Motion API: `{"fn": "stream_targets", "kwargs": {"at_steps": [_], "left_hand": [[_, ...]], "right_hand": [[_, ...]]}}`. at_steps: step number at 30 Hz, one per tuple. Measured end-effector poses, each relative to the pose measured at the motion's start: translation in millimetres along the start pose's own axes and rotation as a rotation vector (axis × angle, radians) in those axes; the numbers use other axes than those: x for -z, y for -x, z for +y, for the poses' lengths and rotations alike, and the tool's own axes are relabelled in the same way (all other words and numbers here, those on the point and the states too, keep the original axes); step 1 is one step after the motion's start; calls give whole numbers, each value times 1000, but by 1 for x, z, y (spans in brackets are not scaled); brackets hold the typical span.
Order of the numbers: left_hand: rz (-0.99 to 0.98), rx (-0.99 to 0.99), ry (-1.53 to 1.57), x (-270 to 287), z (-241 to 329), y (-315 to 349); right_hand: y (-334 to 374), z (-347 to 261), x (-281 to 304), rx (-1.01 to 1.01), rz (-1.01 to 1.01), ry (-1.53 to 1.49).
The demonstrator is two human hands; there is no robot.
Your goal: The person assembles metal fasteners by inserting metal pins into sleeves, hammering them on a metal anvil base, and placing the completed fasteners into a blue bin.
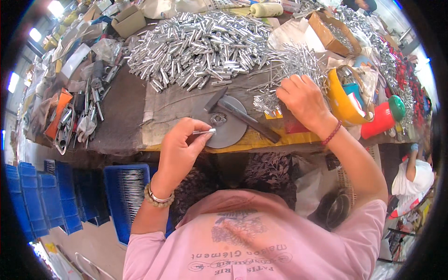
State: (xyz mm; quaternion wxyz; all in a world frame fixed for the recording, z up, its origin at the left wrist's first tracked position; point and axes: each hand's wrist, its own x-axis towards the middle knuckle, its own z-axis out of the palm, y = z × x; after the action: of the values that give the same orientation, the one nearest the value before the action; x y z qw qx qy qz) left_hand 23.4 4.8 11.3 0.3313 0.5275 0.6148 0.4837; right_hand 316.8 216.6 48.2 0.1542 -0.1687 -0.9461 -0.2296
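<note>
My left hand [181, 142] pinches a small silver metal tube [206, 132] between thumb and fingers, just left of a round grey metal disc [232, 130] on the bench. A hammer [237, 111] with a dark handle lies across that disc. My right hand [302, 99] reaches forward into a loose pile of thin metal pins [291, 63], fingers curled down among them; what it grips is hidden. A large heap of short silver tubes [200, 44] lies behind the disc.
A yellow basket [339, 100] and a red bottle with a green cap [385, 116] stand at the right. A cardboard box [333, 32] holds more metal parts. Tools and rags lie at the left [77, 116]. Blue crates [122, 191] sit below the bench.
</note>
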Motion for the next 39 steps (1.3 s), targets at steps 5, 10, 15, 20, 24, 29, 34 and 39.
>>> {"fn": "stream_targets", "kwargs": {"at_steps": [5, 10, 15, 20, 24, 29, 34, 39], "left_hand": [[40, -197, -242, 5, 8, -1], [81, -267, -337, 4, 4, -4], [82, -262, -453, 1, 7, -3], [55, -216, -441, 4, 14, -3], [62, -244, -406, 5, 9, -4], [29, -261, -413, 8, 8, -4], [13, -223, -349, 7, 8, -4], [16, -246, -409, 9, 6, -2]], "right_hand": [[3, 0, -1, -77, -21, 35], [3, -1, 3, -97, 39, -19], [9, -2, 4, -196, 5, -10], [3, 1, 9, -131, -25, -54], [4, -5, 15, -140, 34, -142], [-14, -68, 31, -315, 174, -438], [-30, -124, 31, -308, 133, -636], [-34, -131, 25, -277, 116, -568]]}}
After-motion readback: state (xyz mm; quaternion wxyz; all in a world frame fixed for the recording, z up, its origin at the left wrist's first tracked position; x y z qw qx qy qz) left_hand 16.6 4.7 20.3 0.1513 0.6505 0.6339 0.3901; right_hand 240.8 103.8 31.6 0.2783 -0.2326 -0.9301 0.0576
